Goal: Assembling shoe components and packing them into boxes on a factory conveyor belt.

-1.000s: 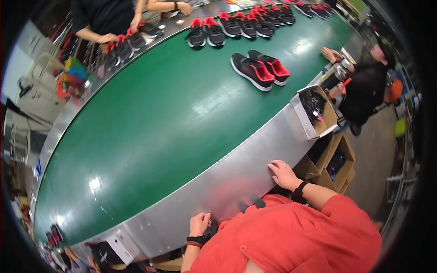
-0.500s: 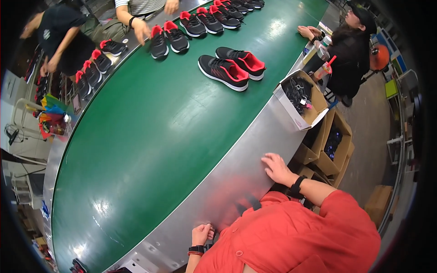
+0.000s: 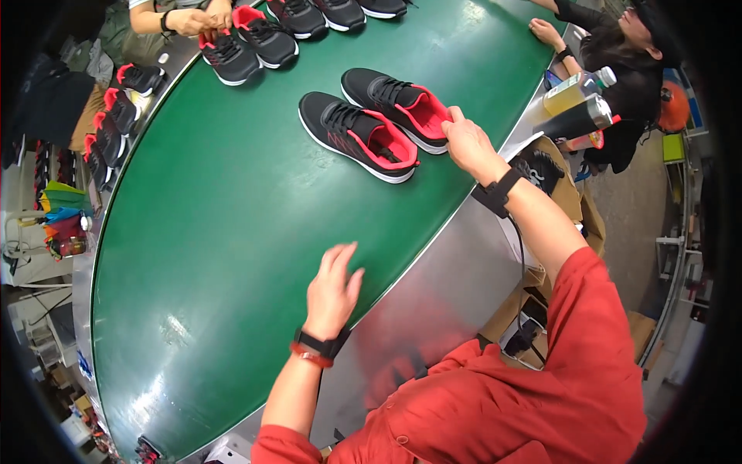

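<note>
A pair of black sneakers with red linings and white soles lies on the green belt (image 3: 232, 232), heels toward me. At the heel of the farther sneaker (image 3: 386, 94), my right hand (image 3: 469, 145) has its fingers closed on the collar. The nearer sneaker (image 3: 352, 135) rests beside it, untouched. My left hand (image 3: 332, 290) hovers over the belt, nearer to me than the pair. Its fingers are spread and slightly blurred, with nothing in them.
Across the belt, a person's hands (image 3: 202, 19) work at one of several more sneakers (image 3: 267, 39). Another person (image 3: 610, 46) sits at the right edge near bottles (image 3: 576, 93). An open box of dark items (image 3: 541, 174) sits beside the metal ledge (image 3: 456, 263), below my right forearm.
Both my hands have left the metal edge and reached forward over the belt. My right hand has taken hold of the farther sneaker's heel. The view has shifted, and the person opposite now handles a sneaker.
</note>
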Demonstrator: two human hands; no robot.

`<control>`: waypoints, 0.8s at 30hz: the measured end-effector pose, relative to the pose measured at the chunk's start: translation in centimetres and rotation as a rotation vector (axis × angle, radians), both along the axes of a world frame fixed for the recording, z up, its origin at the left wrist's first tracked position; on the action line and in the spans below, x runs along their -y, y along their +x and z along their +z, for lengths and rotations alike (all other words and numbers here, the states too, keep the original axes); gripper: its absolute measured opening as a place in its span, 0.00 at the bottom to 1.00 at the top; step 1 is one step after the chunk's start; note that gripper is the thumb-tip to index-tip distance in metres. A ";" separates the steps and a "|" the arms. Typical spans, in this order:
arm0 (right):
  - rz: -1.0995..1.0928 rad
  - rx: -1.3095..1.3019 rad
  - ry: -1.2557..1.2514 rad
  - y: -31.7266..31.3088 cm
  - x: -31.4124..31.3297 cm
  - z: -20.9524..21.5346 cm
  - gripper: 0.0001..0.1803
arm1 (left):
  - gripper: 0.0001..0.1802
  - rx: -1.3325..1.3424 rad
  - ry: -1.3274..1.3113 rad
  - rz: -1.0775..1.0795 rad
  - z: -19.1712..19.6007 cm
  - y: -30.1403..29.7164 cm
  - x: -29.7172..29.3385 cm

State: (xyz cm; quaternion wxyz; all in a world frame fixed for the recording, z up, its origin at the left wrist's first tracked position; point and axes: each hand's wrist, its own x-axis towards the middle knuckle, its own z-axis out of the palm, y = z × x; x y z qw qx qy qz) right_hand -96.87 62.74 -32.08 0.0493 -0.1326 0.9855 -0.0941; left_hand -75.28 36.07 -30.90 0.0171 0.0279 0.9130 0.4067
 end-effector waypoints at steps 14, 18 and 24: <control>0.101 -0.038 -0.289 7.6 1.5 -1.4 0.19 | 0.13 -0.145 0.007 -0.078 -6.4 -11.1 -6.5; 0.088 -0.006 -0.298 9.0 1.6 -2.0 0.22 | 0.13 -0.157 0.006 -0.058 -6.5 -10.2 -6.1; 0.115 -0.044 -0.327 9.6 1.9 -2.4 0.23 | 0.15 -0.161 -0.019 -0.039 -6.5 -10.1 -5.6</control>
